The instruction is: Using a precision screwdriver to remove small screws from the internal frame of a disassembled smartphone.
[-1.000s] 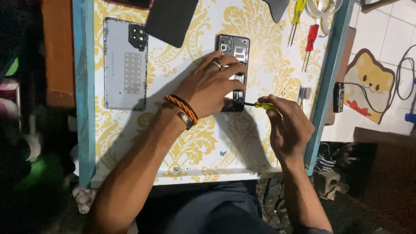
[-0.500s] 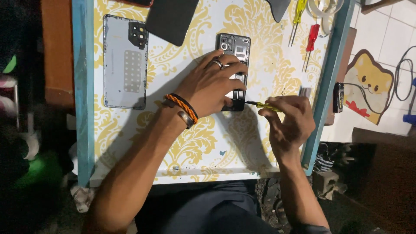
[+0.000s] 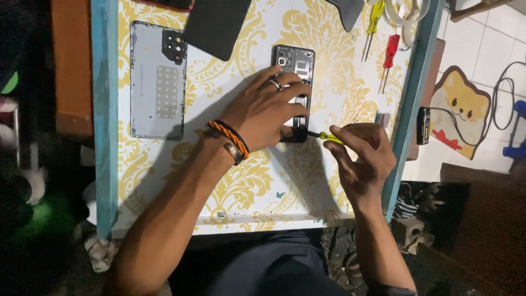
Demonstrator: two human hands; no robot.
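Right hand (image 3: pixel 361 159): fingers pinched around the yellow handle of a small screwdriver (image 3: pixel 327 137), shaft lying nearly flat and pointing left, tip at the near end of the opened phone (image 3: pixel 296 87). Hand close to the right edge of the table (image 3: pixel 104 137), wrist coming up from the near edge.

Left hand (image 3: pixel 266 112): pressed flat on the opened phone, fingers spread over its middle and lower part, not curled around it; thumb by the near end, just beside the screwdriver tip. Silver ring (image 3: pixel 275 84) on one finger, orange and black braided bracelets (image 3: pixel 230 140) at the wrist. Forearm running diagonally from the near left corner.

Opened phone: lying back-up, cover off, right of the middle of the table, long axis toward the far edge; camera module and dark inner parts showing at the far end, near end hidden partly under the hand.

Farther out: grey back cover (image 3: pixel 158 79) with its black camera frame, lying inside-up near the left edge, well apart from the phone. Dark flat panel (image 3: pixel 216 24) tilted at the far edge, between back cover and phone. Yellow-handled screwdriver (image 3: pixel 373 19) and red-handled screwdriver (image 3: pixel 390 52) side by side near the far right corner. Table covered in a white cloth with yellow ornament pattern, blue frame along left and right edges. Past the right edge, on the tiled floor: mat with a cartoon cat (image 3: pixel 460 115).
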